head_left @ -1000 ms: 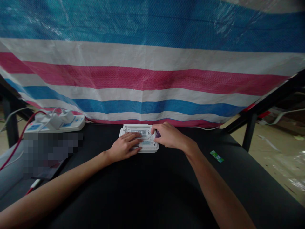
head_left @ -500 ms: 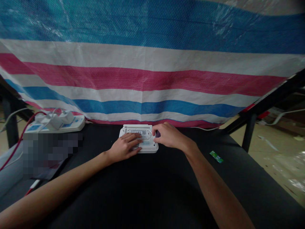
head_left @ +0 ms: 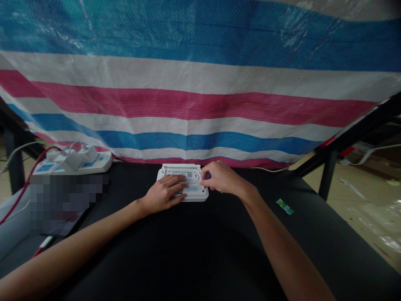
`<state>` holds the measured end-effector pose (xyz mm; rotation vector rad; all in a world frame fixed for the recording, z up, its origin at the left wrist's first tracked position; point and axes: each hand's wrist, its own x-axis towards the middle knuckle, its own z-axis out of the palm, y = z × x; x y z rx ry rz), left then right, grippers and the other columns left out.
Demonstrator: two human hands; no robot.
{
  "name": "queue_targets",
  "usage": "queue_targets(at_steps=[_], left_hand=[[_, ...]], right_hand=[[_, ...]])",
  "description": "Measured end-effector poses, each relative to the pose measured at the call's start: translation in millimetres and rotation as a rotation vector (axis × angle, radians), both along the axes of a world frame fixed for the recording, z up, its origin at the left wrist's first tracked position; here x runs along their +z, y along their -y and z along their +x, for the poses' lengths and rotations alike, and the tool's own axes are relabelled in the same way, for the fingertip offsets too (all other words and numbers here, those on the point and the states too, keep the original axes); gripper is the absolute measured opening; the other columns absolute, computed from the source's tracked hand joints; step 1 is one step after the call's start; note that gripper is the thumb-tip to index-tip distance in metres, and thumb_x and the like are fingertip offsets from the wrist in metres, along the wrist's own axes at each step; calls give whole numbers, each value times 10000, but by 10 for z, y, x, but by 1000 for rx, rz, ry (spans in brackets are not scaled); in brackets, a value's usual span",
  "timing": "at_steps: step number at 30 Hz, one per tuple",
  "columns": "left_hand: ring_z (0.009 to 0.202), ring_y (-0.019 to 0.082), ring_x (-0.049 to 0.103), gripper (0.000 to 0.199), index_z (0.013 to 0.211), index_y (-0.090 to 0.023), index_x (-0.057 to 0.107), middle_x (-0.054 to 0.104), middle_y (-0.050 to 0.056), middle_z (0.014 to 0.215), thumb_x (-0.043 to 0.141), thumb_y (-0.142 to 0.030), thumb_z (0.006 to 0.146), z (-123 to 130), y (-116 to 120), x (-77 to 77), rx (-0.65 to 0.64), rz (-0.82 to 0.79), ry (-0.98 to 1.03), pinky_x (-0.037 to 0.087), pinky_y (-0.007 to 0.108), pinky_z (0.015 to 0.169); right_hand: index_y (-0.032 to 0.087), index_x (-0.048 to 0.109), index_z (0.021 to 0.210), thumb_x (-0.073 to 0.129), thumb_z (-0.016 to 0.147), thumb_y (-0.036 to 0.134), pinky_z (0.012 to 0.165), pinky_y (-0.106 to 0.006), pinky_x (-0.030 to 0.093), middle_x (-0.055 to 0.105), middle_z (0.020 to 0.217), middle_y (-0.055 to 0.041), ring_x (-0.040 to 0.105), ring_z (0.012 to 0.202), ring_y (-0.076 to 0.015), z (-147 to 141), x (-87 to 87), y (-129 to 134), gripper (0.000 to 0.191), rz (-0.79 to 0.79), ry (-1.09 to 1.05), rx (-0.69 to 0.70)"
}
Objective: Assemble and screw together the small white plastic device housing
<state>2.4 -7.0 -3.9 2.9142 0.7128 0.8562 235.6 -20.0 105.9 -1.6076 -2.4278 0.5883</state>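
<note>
A white router-like box (head_left: 196,195) lies flat on the black table, its underside up, showing vent holes, a printed label and a hinged-looking bar along the far edge. My left hand (head_left: 165,191) rests on its left half with the fingers stretched out flat across the label area. At the right edge of the box, my right hand (head_left: 222,177) is closed in a pinch. A small dark purple object (head_left: 208,175) shows between its thumb and curled fingers; most of it is hidden, and I cannot make out its kind.
To the left are a white power strip (head_left: 102,163) with plugged-in adapters, a red cable and a pixelated dark flat thing (head_left: 62,205). A small green packet (head_left: 285,206) lies on the black table (head_left: 194,251) at right. A striped tarp (head_left: 188,100) hangs behind.
My right hand has shifted very slightly, its fingers turned and curled a little tighter around the purple object. The left hand and the white box stay put.
</note>
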Motion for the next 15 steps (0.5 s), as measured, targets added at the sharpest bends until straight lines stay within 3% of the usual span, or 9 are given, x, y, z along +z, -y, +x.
queue_targets(at_steps=[6, 10, 15], left_hand=[[1201, 266, 563, 301, 1205, -181, 617, 614, 118, 1255, 541, -315, 946, 6, 1, -14, 2, -6, 12, 503, 467, 986], [1200, 265, 563, 299, 1203, -181, 616, 613, 117, 1253, 535, -317, 949, 2, -2, -12, 2, -5, 4, 503, 467, 983], [1199, 262, 561, 302, 1210, -184, 608, 611, 114, 1255, 534, -316, 949, -1, -8, -3, -8, 5, -6, 502, 456, 983]], right_hand=[[145, 738, 776, 650, 769, 182, 501, -215, 385, 659, 578, -39, 568, 500, -111, 10, -15, -8, 96, 1, 18, -10], [169, 737, 824, 686, 762, 228, 587, -234, 437, 712, 720, -60, 649, 665, -160, 29, -43, -28, 100, 50, 50, 3], [203, 691, 1036, 774, 681, 287, 775, -301, 467, 730, 991, -86, 660, 930, -241, 71, -101, -60, 373, 131, 99, -1]])
